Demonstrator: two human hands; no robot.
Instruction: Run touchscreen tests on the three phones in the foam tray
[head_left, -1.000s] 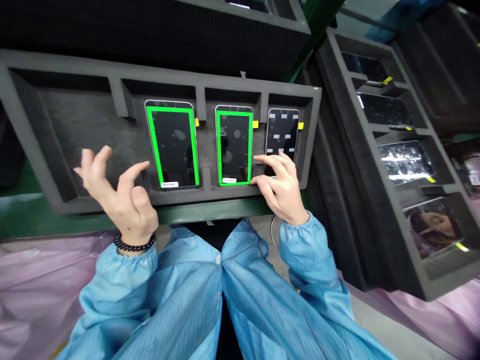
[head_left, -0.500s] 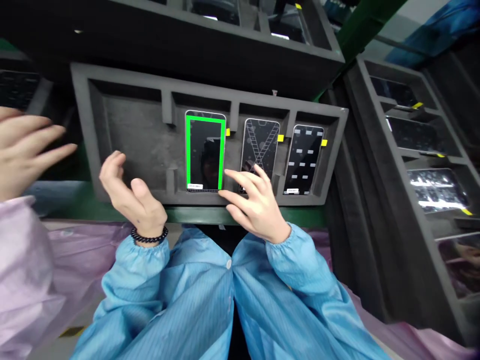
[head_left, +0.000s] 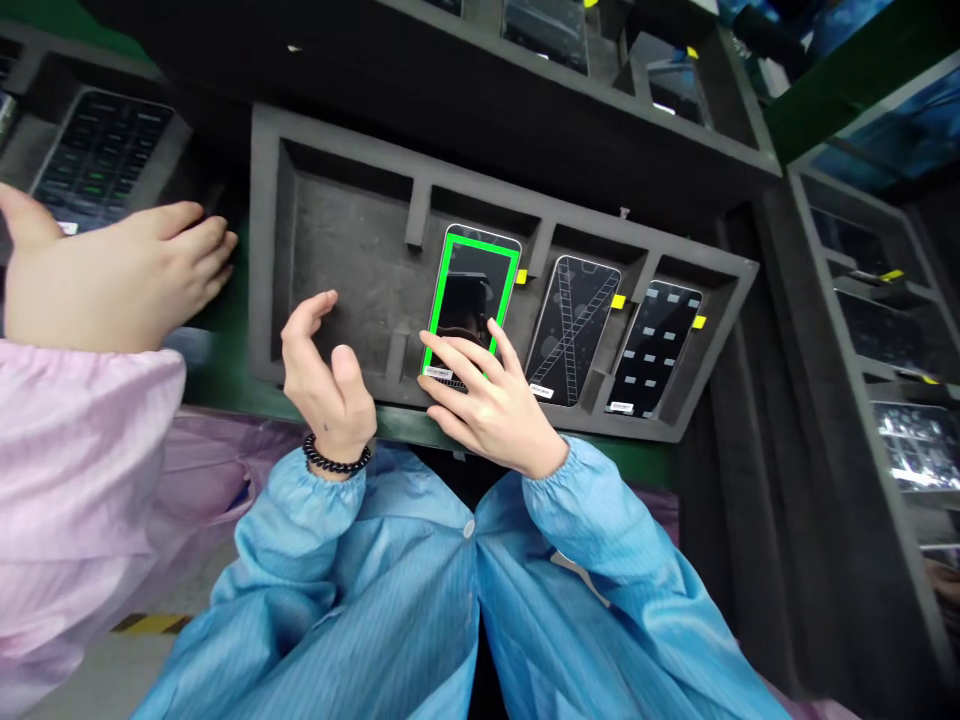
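A dark grey foam tray [head_left: 337, 240] in front of me holds three phones in slots. The left phone [head_left: 472, 290] shows a green border on its screen. My right hand [head_left: 487, 400] lies over its lower end with fingers spread, fingertips on the screen. The middle phone [head_left: 574, 325] shows a crossed line pattern and the right phone [head_left: 654, 345] shows small white bars. My left hand [head_left: 326, 380] hovers loosely curled and empty over the tray's empty left part, a bead bracelet on the wrist.
Another person's hand [head_left: 120, 280] in a pink sleeve reaches in from the left toward a neighbouring tray with a phone [head_left: 101, 150]. More foam trays with phones stand above [head_left: 562, 40] and at the right [head_left: 892, 330]. Pink plastic sheeting [head_left: 225, 470] lies below.
My right hand has shifted left from the middle phone onto the green-bordered phone. The other person's hand has reached further in from the left. The view has swung left.
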